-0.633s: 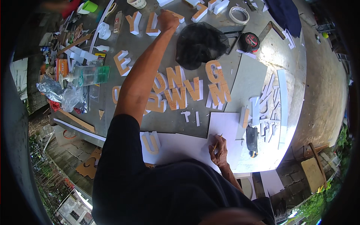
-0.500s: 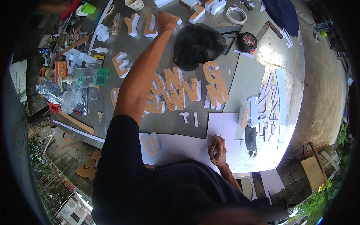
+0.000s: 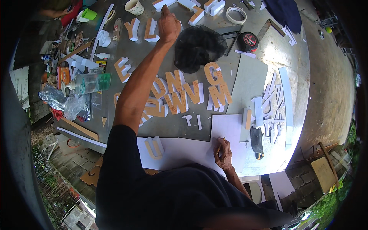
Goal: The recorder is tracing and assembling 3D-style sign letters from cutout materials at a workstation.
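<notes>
My left hand (image 3: 169,23) reaches far across the grey table (image 3: 245,76), fingers closed over a white foam letter (image 3: 151,30) beside a tan-faced Y-shaped letter (image 3: 132,28). My right hand (image 3: 223,152) rests near me on a white foam sheet (image 3: 191,151), shut on a pencil (image 3: 220,144). A U-shaped tan letter (image 3: 154,147) lies on that sheet. Several tan and white block letters (image 3: 183,92) are grouped in the table's middle under my left forearm.
A black mesh bag (image 3: 199,48) lies past the letters. A tape measure (image 3: 248,41), tape roll (image 3: 235,15) and paper cup (image 3: 134,6) sit at the far side. White foam offcuts (image 3: 274,105) and a utility knife (image 3: 256,141) lie right. Plastic bags and bottles (image 3: 73,92) crowd the left edge.
My left hand has slid slightly along the far row of letters. The right hand stays on the white sheet with the pencil.
</notes>
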Action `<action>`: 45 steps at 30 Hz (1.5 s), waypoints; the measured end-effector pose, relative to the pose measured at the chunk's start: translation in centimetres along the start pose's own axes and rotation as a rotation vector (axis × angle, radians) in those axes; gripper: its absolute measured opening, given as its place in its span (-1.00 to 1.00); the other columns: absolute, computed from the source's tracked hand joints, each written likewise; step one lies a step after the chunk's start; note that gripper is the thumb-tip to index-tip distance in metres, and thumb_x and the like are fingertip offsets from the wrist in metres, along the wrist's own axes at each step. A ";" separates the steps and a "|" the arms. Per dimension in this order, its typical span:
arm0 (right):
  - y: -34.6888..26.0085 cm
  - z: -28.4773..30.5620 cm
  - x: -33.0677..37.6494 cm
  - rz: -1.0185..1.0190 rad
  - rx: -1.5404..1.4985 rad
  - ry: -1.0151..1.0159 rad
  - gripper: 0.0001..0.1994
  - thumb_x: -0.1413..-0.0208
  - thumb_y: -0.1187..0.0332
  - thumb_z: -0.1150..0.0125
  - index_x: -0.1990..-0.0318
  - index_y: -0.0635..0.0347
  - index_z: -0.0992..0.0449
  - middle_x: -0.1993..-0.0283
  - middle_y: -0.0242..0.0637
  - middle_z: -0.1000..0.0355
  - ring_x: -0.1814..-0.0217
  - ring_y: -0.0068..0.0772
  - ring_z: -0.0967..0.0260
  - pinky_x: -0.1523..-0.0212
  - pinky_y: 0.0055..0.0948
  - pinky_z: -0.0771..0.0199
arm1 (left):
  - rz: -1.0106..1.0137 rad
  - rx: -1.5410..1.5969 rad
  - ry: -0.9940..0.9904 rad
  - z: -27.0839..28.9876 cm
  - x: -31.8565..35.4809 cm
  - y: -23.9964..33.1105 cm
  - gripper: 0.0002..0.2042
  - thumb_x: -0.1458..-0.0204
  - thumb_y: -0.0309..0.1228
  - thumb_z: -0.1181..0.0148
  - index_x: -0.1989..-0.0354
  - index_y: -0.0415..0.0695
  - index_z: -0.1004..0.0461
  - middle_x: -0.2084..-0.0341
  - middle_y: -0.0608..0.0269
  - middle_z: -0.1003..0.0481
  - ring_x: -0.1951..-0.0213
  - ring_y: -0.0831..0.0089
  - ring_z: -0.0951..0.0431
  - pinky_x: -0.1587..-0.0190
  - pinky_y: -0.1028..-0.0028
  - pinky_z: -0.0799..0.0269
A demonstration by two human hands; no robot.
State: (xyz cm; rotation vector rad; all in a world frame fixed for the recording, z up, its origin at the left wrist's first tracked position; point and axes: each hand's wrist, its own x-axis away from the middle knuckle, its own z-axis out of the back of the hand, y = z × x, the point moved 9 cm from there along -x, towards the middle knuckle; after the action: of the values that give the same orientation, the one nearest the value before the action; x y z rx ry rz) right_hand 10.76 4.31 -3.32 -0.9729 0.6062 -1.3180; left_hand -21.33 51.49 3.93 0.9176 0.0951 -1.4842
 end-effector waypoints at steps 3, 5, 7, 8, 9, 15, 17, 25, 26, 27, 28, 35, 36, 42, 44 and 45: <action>-0.1 0.1 -0.1 0.003 -0.003 -0.002 -0.42 -0.03 0.63 -0.17 -0.27 0.19 -0.27 -0.12 0.17 -0.33 -0.01 0.16 -0.46 0.04 -0.18 -0.56 | -0.084 -0.016 -0.013 0.5 -0.8 2.9 -0.44 -0.11 -0.36 -0.25 -0.22 -0.45 -0.29 -0.02 -0.35 -0.50 -0.06 -0.14 -0.55 -0.10 0.16 -0.49; -0.1 0.0 -0.1 -0.005 -0.024 -0.004 -0.42 -0.03 0.63 -0.17 -0.27 0.19 -0.27 -0.12 0.18 -0.33 -0.01 0.17 -0.46 0.05 -0.18 -0.57 | -0.137 0.000 -0.046 0.1 -1.7 4.4 -0.36 -0.07 -0.34 -0.30 -0.28 -0.41 -0.24 -0.03 -0.33 -0.50 -0.07 -0.13 -0.55 -0.11 0.18 -0.49; 0.0 0.1 -0.1 -0.025 -0.041 0.003 -0.42 -0.03 0.63 -0.17 -0.27 0.20 -0.27 -0.12 0.18 -0.34 -0.01 0.18 -0.46 0.05 -0.18 -0.57 | -0.195 0.030 -0.086 -1.0 -2.7 7.1 -0.27 -0.03 -0.32 -0.35 -0.34 -0.37 -0.19 -0.04 -0.31 -0.51 -0.07 -0.12 -0.55 -0.11 0.21 -0.50; -0.1 0.3 -0.1 -0.006 -0.031 0.022 -0.42 -0.02 0.63 -0.18 -0.26 0.20 -0.28 -0.12 0.18 -0.34 0.01 0.18 -0.47 0.06 -0.18 -0.58 | -0.091 0.090 -0.186 -2.5 -3.3 7.9 -0.30 0.02 -0.32 -0.39 -0.29 -0.34 -0.26 0.10 -0.27 -0.56 0.04 -0.10 -0.59 -0.04 0.16 -0.51; -0.2 0.5 -0.1 0.011 -0.020 0.041 -0.43 -0.02 0.63 -0.18 -0.26 0.20 -0.28 -0.11 0.18 -0.34 0.02 0.18 -0.48 0.08 -0.18 -0.59 | 0.012 0.150 -0.289 -3.9 -3.7 8.6 -0.32 0.08 -0.32 -0.42 -0.24 -0.31 -0.34 0.23 -0.23 -0.61 0.15 -0.08 -0.63 0.04 0.11 -0.52; -0.2 0.7 -0.3 0.002 -0.061 0.034 -0.44 -0.01 0.64 -0.19 -0.23 0.21 -0.31 -0.04 0.15 -0.38 0.11 0.13 -0.50 0.13 -0.17 -0.59 | 0.033 0.005 -0.538 -12.4 -6.8 9.6 -0.03 0.12 -0.19 -0.46 -0.38 -0.48 -0.05 -0.07 -0.39 -0.47 -0.09 -0.13 -0.54 -0.13 0.18 -0.50; -0.2 0.8 -0.4 -0.018 -0.078 0.040 -0.45 0.00 0.64 -0.20 -0.21 0.21 -0.33 -0.03 0.13 -0.38 0.12 0.11 -0.50 0.13 -0.18 -0.59 | 0.053 -0.142 -0.628 -14.9 -7.5 8.7 0.04 0.17 -0.15 -0.49 -0.39 -0.50 0.00 -0.04 -0.38 -0.49 -0.08 -0.09 -0.56 -0.11 0.20 -0.52; 0.3 1.2 -0.6 -0.068 -0.165 0.039 -0.50 0.01 0.63 -0.21 -0.16 0.22 -0.41 -0.02 0.08 -0.40 0.14 0.06 -0.51 0.14 -0.18 -0.59 | 0.015 -0.156 -0.746 -19.1 -7.7 9.5 -0.19 0.32 -0.29 -0.59 -0.22 -0.26 -0.42 0.08 -0.21 -0.60 0.00 0.08 -0.64 0.04 0.28 -0.64; 0.3 1.1 -0.6 -0.075 -0.178 0.026 -0.51 0.01 0.63 -0.20 -0.16 0.22 -0.41 -0.02 0.08 -0.40 0.13 0.07 -0.51 0.13 -0.17 -0.59 | 0.015 -0.165 -0.749 -19.5 -7.6 8.9 -0.19 0.32 -0.29 -0.59 -0.22 -0.26 -0.42 0.08 -0.21 -0.60 0.00 0.08 -0.64 0.04 0.28 -0.64; 0.3 1.0 -0.7 -0.081 -0.189 0.013 -0.51 0.01 0.62 -0.20 -0.15 0.22 -0.41 -0.03 0.07 -0.40 0.12 0.08 -0.51 0.12 -0.16 -0.59 | -0.010 -0.182 -0.712 -19.9 -7.9 8.4 -0.18 0.33 -0.29 -0.58 -0.22 -0.28 -0.42 0.07 -0.23 -0.59 -0.01 0.06 -0.62 0.00 0.26 -0.61; 0.4 0.9 -0.7 -0.082 -0.191 0.013 -0.51 0.01 0.62 -0.20 -0.15 0.22 -0.41 -0.03 0.07 -0.40 0.12 0.08 -0.51 0.12 -0.16 -0.59 | -0.035 -0.193 -0.677 -20.2 -7.8 8.5 -0.18 0.34 -0.29 -0.57 -0.22 -0.29 -0.41 0.06 -0.25 -0.58 -0.03 0.03 -0.61 -0.05 0.25 -0.59; 0.2 1.2 -1.1 -0.063 -0.169 -0.006 -0.51 0.01 0.61 -0.22 -0.15 0.20 -0.40 -0.03 0.07 -0.40 0.11 0.08 -0.51 0.12 -0.16 -0.59 | 0.167 -0.047 -0.613 -17.0 -7.5 9.1 0.01 0.38 -0.28 -0.55 -0.36 -0.34 -0.21 -0.04 -0.29 -0.52 -0.11 -0.07 -0.55 -0.14 0.23 -0.49; 0.0 1.3 -1.3 -0.056 -0.170 -0.014 -0.54 0.00 0.60 -0.24 -0.12 0.20 -0.40 -0.03 0.06 -0.40 0.13 0.05 -0.51 0.15 -0.17 -0.60 | 0.163 -0.042 -0.607 -15.8 -7.9 9.5 0.01 0.38 -0.28 -0.55 -0.36 -0.34 -0.21 -0.04 -0.29 -0.52 -0.11 -0.07 -0.55 -0.14 0.23 -0.49; -2.0 9.2 -2.5 -0.268 -0.562 0.232 -0.60 -0.47 0.11 0.13 0.18 0.32 -0.44 0.27 -0.10 -0.52 0.45 -0.40 -0.47 0.38 -0.42 -0.48 | -0.392 0.253 -0.498 1.7 -2.4 23.0 -0.12 0.13 -0.36 -0.46 -0.41 -0.23 -0.14 0.00 -0.19 -0.54 -0.03 -0.01 -0.57 -0.11 0.25 -0.49; -2.5 12.8 -5.0 -0.259 -0.633 0.354 -0.53 -0.46 0.05 0.13 0.08 0.36 -0.48 0.23 -0.10 -0.54 0.36 -0.40 -0.54 0.34 -0.43 -0.54 | -0.506 0.274 -0.737 5.4 3.0 25.8 -0.01 0.15 -0.37 -0.49 -0.48 -0.19 0.00 0.02 -0.14 -0.53 0.00 -0.05 -0.57 -0.11 0.22 -0.49; -3.0 14.3 -6.2 -0.211 -0.641 0.369 -0.51 -0.46 0.04 0.10 -0.01 0.42 -0.48 0.18 -0.08 -0.54 0.25 -0.33 -0.57 0.26 -0.39 -0.57 | -0.584 0.364 -0.802 7.1 5.9 27.3 0.06 0.20 -0.44 -0.51 -0.51 -0.14 0.06 0.06 -0.06 -0.53 0.04 -0.01 -0.58 -0.10 0.23 -0.49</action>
State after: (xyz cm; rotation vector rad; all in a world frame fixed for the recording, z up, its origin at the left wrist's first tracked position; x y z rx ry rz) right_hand 19.95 13.84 5.36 -1.3435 1.2905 -1.5400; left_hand -0.05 37.98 17.90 0.5211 -0.5534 -2.3734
